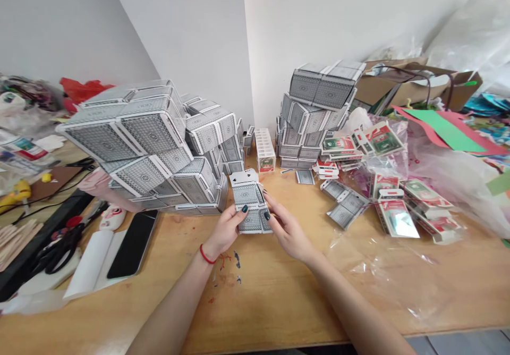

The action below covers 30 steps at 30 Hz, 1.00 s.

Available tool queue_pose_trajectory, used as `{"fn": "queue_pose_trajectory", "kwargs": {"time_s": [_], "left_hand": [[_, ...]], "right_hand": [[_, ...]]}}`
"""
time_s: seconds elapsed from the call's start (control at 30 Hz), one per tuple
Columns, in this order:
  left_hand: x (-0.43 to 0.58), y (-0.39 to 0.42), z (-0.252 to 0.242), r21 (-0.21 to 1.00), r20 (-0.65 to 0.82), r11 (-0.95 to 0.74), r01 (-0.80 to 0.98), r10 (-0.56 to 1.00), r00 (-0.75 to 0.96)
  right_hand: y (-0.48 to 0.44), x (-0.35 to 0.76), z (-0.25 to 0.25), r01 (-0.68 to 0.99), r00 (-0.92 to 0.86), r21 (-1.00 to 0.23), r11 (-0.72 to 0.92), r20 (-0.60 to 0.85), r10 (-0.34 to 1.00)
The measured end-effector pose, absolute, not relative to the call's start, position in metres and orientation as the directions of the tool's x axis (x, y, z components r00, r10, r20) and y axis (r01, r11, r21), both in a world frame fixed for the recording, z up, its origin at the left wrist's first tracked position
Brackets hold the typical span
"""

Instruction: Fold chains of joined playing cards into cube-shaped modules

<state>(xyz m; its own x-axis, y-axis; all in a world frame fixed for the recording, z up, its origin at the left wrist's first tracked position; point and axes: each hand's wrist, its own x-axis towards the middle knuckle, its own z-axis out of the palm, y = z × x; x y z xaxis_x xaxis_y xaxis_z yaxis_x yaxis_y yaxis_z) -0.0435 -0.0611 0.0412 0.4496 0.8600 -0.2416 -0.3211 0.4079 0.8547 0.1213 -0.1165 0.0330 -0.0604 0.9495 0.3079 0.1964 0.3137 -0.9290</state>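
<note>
Between my two hands is a small block of folded playing cards (pixel 249 195), grey patterned backs outward. My left hand (pixel 228 228) grips its left side, thumb on the top face. My right hand (pixel 287 228) closes on its right side, fingers at the edge. Just behind the block lies a white card face with black spades (pixel 241 176). Stacked grey card blocks (pixel 147 142) rise to the left, and another stack of card blocks (pixel 314 116) stands to the right. Between the stacks sits a row of card boxes (pixel 265 150).
Loose folded cards (pixel 346 205) and red-green card boxes (pixel 394 211) lie on the right, beside clear plastic wrap (pixel 390 270). On the left are a black phone (pixel 133 244), a white paper roll (pixel 90 263), scissors (pixel 59 251) and a yellow glue gun (pixel 16 194). A wall stands behind.
</note>
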Motion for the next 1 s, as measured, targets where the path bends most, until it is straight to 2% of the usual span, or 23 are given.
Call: {"fn": "queue_pose_trajectory", "kwargs": {"time_s": [0.2, 0.4, 0.57, 0.8, 1.0], "left_hand": [[-0.038, -0.067, 0.042, 0.87, -0.218, 0.356, -0.341, 0.898, 0.381], [-0.036, -0.07, 0.04, 0.939, -0.121, 0.225, -0.261, 0.924, 0.363], [-0.034, -0.074, 0.041, 0.962, -0.102, 0.184, -0.2, 0.926, 0.364], [-0.028, -0.081, 0.04, 0.985, -0.055, 0.1, -0.143, 0.955, 0.29], [-0.021, -0.084, 0.036, 0.998, 0.028, -0.013, -0.065, 0.973, 0.228]], "right_hand": [[-0.116, 0.114, 0.033, 0.321, -0.012, -0.876, 0.36, 0.376, 0.926], [-0.119, 0.105, 0.028, 0.409, 0.042, -0.842, 0.351, 0.402, 0.915], [-0.12, 0.101, 0.025, 0.461, 0.087, -0.821, 0.337, 0.419, 0.904], [-0.119, 0.1, 0.023, 0.47, 0.093, -0.826, 0.309, 0.395, 0.914], [-0.118, 0.098, 0.019, 0.403, 0.125, -0.852, 0.333, 0.412, 0.903]]}}
